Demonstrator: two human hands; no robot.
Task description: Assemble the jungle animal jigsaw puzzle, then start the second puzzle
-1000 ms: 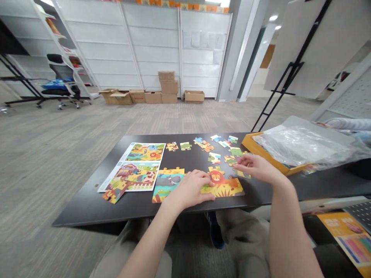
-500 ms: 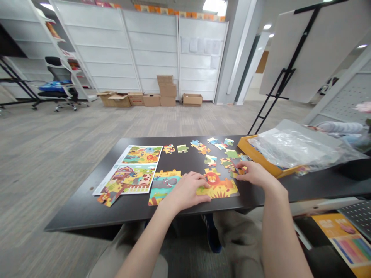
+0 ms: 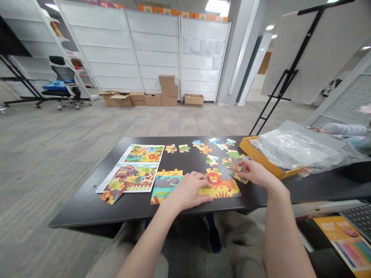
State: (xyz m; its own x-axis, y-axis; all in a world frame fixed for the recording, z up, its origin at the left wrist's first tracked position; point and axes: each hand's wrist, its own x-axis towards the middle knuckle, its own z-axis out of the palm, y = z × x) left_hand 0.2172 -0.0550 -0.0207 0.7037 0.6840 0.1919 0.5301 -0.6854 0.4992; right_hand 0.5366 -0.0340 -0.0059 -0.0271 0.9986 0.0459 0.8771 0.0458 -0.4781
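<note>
My left hand point(image 3: 193, 192) lies with its fingers stretched over the joined part of a jigsaw puzzle, between the hippo section point(image 3: 166, 184) and the lion section point(image 3: 222, 185). Part of the puzzle is hidden under that palm. To the right, my right hand point(image 3: 253, 172) has thumb and fingertips together on a puzzle piece point(image 3: 239, 168), partly covered by the fingers. Another piece point(image 3: 241, 178) lies just below those fingertips, close to the lion section's upper right. Several loose pieces are spread behind, among them a green one point(image 3: 212, 160) and a blue-and-orange cluster point(image 3: 202, 147).
A printed picture sheet point(image 3: 133, 168) lies on the left of the dark table point(image 3: 95, 202), with a lion-patterned piece point(image 3: 111, 195) over its lower corner. A yellow box point(image 3: 246, 143) with clear plastic wrapping point(image 3: 301, 148) stands at the right. Beyond are cardboard boxes point(image 3: 153, 100).
My right hand has shifted slightly, and more of the piece under its fingertips now shows. My left hand stays on the puzzle. The whole view has moved a little.
</note>
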